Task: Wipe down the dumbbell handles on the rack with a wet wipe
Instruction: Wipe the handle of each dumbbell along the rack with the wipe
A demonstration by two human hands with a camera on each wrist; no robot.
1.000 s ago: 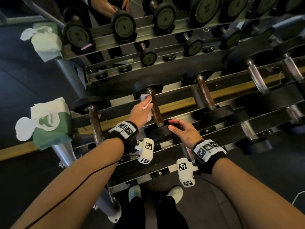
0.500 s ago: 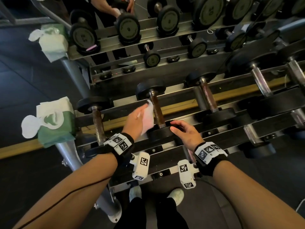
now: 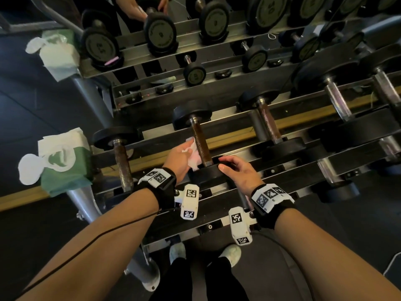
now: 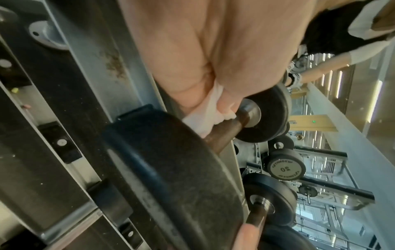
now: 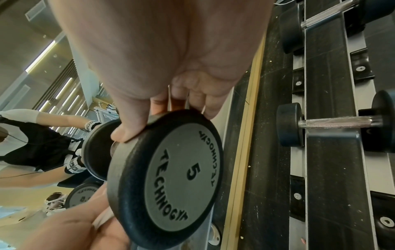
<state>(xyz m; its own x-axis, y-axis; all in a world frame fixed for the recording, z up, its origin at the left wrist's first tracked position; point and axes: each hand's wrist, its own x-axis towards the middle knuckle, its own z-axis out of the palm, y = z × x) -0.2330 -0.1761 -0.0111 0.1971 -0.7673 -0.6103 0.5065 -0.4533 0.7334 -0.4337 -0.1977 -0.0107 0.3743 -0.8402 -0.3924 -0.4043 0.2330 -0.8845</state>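
Your hands work one dumbbell on the rack (image 3: 236, 129).
Your left hand (image 3: 176, 158) pinches the wet wipe (image 3: 193, 154) against the rusty dumbbell handle (image 3: 200, 144); your right hand (image 3: 240, 171) curls over its near weight head (image 5: 171, 172), marked 5.

One wet wipe (image 3: 193, 154), one green wipe pack (image 3: 65, 168), two hands, five dumbbells on the front rail
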